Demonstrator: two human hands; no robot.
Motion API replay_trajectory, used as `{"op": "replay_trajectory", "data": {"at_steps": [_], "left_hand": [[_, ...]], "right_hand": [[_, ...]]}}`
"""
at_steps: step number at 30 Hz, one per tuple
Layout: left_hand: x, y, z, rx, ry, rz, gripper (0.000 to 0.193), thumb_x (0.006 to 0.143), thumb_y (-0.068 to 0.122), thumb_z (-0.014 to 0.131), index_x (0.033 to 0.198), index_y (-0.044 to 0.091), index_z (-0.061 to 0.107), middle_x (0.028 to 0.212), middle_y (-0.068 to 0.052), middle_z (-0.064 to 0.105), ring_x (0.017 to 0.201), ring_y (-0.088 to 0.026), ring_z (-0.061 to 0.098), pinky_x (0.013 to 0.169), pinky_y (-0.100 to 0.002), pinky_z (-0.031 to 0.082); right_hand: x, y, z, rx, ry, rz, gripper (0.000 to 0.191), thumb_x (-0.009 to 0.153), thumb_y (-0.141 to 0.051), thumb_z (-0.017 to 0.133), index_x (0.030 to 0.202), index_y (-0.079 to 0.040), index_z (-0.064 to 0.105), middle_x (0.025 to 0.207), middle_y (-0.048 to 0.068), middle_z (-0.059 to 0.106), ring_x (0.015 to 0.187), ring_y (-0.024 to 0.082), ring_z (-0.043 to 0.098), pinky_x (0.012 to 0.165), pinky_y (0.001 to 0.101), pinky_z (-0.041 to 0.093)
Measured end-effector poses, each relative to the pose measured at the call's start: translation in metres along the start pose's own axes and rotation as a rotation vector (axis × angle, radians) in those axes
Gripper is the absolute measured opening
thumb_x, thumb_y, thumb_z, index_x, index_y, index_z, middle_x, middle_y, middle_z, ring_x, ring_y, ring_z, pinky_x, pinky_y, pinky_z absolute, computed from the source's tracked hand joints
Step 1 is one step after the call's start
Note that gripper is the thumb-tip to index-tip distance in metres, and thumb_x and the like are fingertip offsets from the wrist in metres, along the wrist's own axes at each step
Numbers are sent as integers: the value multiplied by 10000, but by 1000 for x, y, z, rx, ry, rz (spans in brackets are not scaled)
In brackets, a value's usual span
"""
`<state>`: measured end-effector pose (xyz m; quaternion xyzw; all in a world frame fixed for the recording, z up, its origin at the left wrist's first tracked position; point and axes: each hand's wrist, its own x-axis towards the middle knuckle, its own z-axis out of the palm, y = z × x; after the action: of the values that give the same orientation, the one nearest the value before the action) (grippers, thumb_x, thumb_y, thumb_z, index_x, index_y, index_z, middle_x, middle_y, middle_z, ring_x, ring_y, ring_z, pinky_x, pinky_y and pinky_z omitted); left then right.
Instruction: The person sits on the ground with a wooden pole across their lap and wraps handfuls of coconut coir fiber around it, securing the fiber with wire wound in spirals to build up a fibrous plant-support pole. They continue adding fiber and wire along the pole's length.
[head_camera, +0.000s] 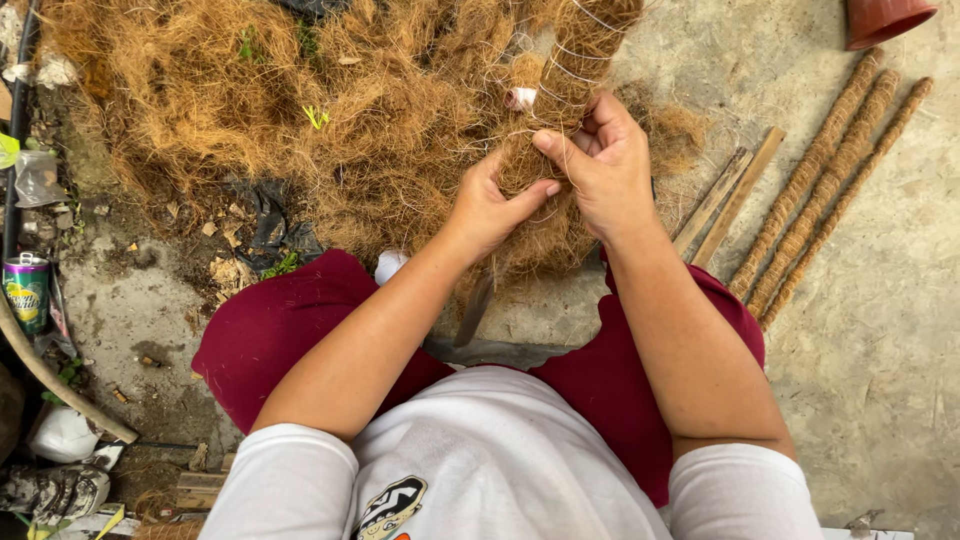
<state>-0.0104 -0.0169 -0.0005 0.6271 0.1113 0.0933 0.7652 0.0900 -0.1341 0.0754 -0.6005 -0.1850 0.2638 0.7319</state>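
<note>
A half-made coir pole, a shaggy golden-brown column of coconut fibre bound with loops of thin pale string, rises toward twelve o'clock from the centre of the frame, its lower end ragged and loose between a seated person's knees. The left hand pinches the fibre at the pole's base, thumb pressed in; the right hand, at one o'clock of it and touching it, clenches around the same bundle. A wide heap of loose coir spreads from ten to twelve o'clock on the concrete floor. At two o'clock lie three finished coir poles side by side, with two bare wooden sticks just beside them. A drink can stands at nine o'clock.
</note>
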Motion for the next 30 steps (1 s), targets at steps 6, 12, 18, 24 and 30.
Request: {"op": "replay_trajectory", "data": {"at_steps": [6, 12, 18, 24, 30], "left_hand": [[-4, 12, 11, 135, 235, 88, 644, 796, 48, 822, 1366, 27, 522, 1213, -96, 671, 1117, -149, 678, 978, -314, 577], [2, 12, 3, -54, 212, 32, 541, 814, 29, 826, 1303, -25, 601, 1109, -84, 742, 992, -156, 719, 899, -297, 608], [1, 17, -2, -23, 185, -133, 515, 781, 60, 846, 1237, -5, 615, 1054, -90, 752, 922, -153, 760, 817, -292, 661], [0, 19, -1, -111, 138, -114, 429, 837, 46, 840, 1210, -34, 644, 1068, -120, 763, 931, -163, 760, 834, -309, 660], [-4, 20, -10, -193, -1, -135, 592, 775, 51, 862, 1274, 10, 547, 1092, -84, 730, 954, -147, 733, 851, -310, 644]], "right_hand": [[0, -2, -3, -123, -95, -132, 406, 932, -112, 837, 1250, -24, 600, 1207, 89, 692, 1115, 156, 693, 1027, 336, 611], [10, -16, -25, -584, -151, -128, 332, 1008, -294, 776, 1157, -22, 656, 946, 67, 705, 814, 94, 724, 696, 247, 580], [0, -28, -22, -931, -118, -242, 269, 952, -248, 835, 1051, -15, 742, 855, 41, 702, 598, 71, 574, 526, 214, 467], [1, -40, -13, -974, -200, -95, 190, 863, -159, 854, 980, -51, 750, 837, -2, 734, 573, 21, 560, 470, 203, 449], [4, -34, -21, -1099, -187, 9, 129, 838, -85, 840, 895, -53, 729, 711, 67, 687, 553, 101, 556, 485, 279, 421]]}}
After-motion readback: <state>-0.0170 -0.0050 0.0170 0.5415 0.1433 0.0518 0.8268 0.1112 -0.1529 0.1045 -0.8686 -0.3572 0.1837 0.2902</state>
